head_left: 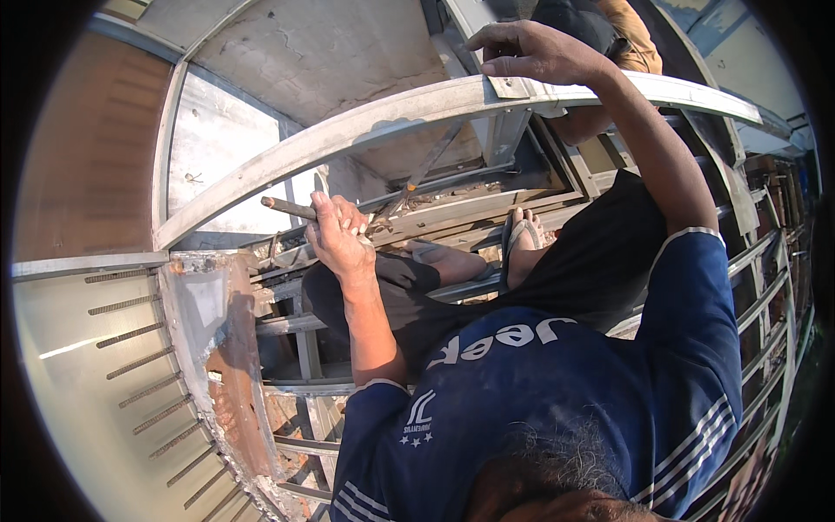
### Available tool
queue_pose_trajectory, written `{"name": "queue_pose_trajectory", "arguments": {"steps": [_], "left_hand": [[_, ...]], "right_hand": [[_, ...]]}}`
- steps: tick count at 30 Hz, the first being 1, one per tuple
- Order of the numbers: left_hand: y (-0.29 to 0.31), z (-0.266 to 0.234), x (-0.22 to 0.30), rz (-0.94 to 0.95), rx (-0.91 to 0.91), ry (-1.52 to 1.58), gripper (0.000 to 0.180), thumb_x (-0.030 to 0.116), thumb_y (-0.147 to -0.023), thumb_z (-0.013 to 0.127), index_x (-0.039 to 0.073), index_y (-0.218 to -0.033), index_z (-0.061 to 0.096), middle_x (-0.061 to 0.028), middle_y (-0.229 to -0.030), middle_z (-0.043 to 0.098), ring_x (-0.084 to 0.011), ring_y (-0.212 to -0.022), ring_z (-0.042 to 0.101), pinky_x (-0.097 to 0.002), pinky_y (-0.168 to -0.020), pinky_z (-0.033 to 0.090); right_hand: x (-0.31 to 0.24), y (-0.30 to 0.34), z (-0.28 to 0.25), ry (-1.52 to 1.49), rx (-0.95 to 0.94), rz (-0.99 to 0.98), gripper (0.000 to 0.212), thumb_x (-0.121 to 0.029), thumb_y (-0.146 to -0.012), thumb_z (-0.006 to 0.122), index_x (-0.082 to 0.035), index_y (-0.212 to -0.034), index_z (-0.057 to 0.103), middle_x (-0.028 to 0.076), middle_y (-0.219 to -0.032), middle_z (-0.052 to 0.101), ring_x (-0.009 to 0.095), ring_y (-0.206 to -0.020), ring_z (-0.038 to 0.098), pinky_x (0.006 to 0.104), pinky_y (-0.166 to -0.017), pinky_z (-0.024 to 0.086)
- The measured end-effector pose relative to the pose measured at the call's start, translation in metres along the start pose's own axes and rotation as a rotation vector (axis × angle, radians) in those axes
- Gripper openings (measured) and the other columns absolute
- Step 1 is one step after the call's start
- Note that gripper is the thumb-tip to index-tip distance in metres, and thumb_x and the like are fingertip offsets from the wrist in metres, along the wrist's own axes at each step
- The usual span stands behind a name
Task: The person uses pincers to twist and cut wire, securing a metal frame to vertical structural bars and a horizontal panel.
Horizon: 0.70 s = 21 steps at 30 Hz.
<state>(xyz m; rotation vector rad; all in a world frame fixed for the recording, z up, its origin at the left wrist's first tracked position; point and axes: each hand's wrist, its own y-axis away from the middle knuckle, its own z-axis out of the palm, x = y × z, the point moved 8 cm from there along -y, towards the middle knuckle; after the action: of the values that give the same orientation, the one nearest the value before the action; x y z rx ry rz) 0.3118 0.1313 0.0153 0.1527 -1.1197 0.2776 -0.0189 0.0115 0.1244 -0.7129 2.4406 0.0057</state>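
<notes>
I see a smooth brown rectangular panel [91, 148] at the upper left of the frame, and below it a pale sheet [74, 365] with a row of dark, ridged strips along its edge. Left of centre, the person's left hand [341, 235] has its grip clamped around a brown, round, stick-like handle [287, 207], which pokes out leftward. A long, pale, weathered metal bar [348, 132] bows from the left side across to the upper right. Near the middle, sandalled feet [525, 245] rest by the metal framing. At upper centre, the right hand [535, 52] hangs over the bar beside a small pale metal tab [510, 87], its grip apart, thumb away from fingers; whether it touches the bar I cannot tell. Just past it, another person [639, 35] in an orange-brown sleeve crouches.
</notes>
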Motion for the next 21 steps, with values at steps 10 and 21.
{"name": "queue_pose_trajectory", "arguments": {"steps": [10,21], "left_hand": [[-0.067,0.249,-0.038,0.051,-0.538,0.221,0.044,0.040,-0.101,0.065,0.012,-0.074,0.045,-0.0012,-0.067,0.040,-0.0165,-0.062,0.042,-0.0347,-0.064,0.042],[-0.093,0.291,-0.107,-0.064,-0.566,0.153,0.049,0.043,-0.099,0.066,0.013,-0.068,0.044,0.0004,-0.063,0.040,-0.0140,-0.059,0.042,-0.0313,-0.058,0.039]], "right_hand": [[0.030,0.019,-0.080,-1.275,0.906,0.199,0.025,-0.032,-0.102,0.065,-0.012,-0.090,0.055,-0.006,-0.060,0.039,0.010,-0.047,0.037,0.0308,-0.050,0.039],[0.123,0.020,-0.061,-1.132,1.055,0.266,0.015,-0.019,-0.097,0.070,-0.010,-0.092,0.059,-0.001,-0.057,0.043,0.012,-0.043,0.040,0.0287,-0.041,0.038]]}}
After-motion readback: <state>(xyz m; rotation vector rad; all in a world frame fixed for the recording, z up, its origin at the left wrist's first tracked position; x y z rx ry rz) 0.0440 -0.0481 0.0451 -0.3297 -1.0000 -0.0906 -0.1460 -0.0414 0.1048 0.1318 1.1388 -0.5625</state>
